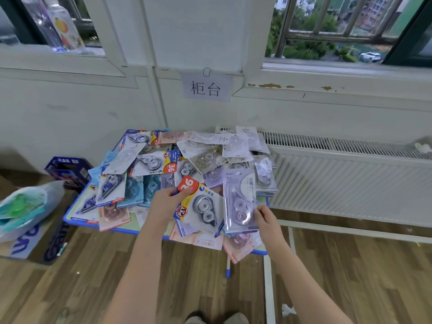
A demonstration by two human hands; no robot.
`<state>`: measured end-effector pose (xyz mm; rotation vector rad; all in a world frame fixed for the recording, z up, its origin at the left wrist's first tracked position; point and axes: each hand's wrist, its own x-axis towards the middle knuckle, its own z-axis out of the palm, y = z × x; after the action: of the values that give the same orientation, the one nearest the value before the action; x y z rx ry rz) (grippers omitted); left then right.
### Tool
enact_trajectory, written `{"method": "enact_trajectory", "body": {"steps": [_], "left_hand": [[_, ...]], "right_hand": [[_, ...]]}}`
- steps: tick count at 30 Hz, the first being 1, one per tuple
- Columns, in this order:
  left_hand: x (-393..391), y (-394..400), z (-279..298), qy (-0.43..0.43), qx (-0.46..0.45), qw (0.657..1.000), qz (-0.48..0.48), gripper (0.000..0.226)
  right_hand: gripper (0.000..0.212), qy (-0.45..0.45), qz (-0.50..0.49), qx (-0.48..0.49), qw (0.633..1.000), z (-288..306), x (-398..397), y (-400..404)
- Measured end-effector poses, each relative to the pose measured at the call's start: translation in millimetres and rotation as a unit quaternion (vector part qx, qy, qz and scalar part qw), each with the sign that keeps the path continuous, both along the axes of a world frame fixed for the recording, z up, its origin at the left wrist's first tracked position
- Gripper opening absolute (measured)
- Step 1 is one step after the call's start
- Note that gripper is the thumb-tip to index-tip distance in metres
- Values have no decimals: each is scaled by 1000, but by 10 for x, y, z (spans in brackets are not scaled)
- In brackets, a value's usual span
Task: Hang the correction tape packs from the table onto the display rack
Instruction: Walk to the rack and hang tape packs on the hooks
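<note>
Several correction tape packs (pixel 149 164) lie heaped on a small blue-edged table (pixel 77 221) against the wall. My left hand (pixel 167 202) grips a white pack with a red "36" corner and a grey tape dispenser (pixel 203 211), lifted above the pile. My right hand (pixel 266 220) pinches the lower right edge of a purple pack (pixel 238 199), held upright beside the white one. No display rack is in view.
A white radiator (pixel 350 178) runs along the wall to the right of the table. A dark blue crate (pixel 67 170) and a cardboard box with a plastic bag (pixel 25 206) stand on the wooden floor at the left. A paper sign (pixel 205 87) hangs above.
</note>
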<state>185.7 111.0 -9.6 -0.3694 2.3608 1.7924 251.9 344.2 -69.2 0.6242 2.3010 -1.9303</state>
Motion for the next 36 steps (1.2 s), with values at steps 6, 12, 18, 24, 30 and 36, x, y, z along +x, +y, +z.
{"method": "enact_trajectory", "body": {"steps": [6, 12, 18, 24, 30, 36], "left_hand": [[-124, -36, 383, 22, -12, 998, -53, 36], [-205, 93, 573, 53, 64, 996, 42, 21], [-241, 316, 742, 75, 186, 979, 22, 16], [-10, 445, 761, 102, 129, 962, -218, 9], [66, 684, 825, 83, 173, 918, -347, 20], [785, 1483, 1029, 82, 203, 866, -449, 9]], "right_hand": [[20, 40, 58, -73, 995, 374, -226, -202], [24, 41, 31, -165, 985, 542, -225, -400], [22, 103, -132, -194, 967, 751, -285, -577], [20, 171, -246, -200, 933, 984, -159, -627], [17, 209, -409, -230, 858, 1101, 557, -226], [37, 262, -502, -215, 796, 1323, 1756, 146]]}}
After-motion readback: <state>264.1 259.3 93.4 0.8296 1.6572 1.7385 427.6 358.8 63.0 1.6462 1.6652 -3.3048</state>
